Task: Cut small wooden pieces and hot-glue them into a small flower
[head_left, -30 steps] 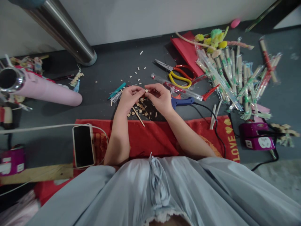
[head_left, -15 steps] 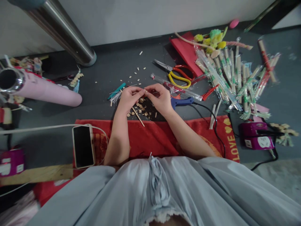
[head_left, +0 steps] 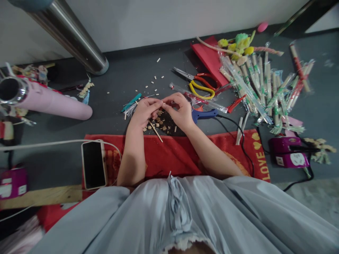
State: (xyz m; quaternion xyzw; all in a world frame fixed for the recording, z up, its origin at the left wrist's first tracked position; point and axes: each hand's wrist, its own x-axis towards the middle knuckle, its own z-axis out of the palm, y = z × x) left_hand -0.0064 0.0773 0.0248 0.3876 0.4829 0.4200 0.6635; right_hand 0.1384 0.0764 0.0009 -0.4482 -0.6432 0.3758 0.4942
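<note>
My left hand (head_left: 145,111) and my right hand (head_left: 180,110) meet fingertip to fingertip over the dark table. Both are closed in a pinch, and what sits between the fingertips is too small to name. Beneath them lie several small tan pieces (head_left: 158,124) on a dark patch. A thin wooden stick (head_left: 155,132) slants out below my left hand. Beside that hand are a teal tool (head_left: 132,102) and a bundle of white strands (head_left: 129,110). A blue-handled glue gun (head_left: 205,114), its front partly hidden, lies right of my right hand.
Scissors (head_left: 197,81) with red and yellow handles lie behind my hands. Wrapped sticks (head_left: 261,84) are heaped at right. A red towel (head_left: 169,155) covers the near edge, with a phone (head_left: 93,164) on it. A pink tumbler (head_left: 55,100) is at left; purple power blocks (head_left: 287,151) stand either side.
My fingertips have shifted very slightly to the left, and the fingers of my left hand have curled a little. The things on the table have stayed where they were.
</note>
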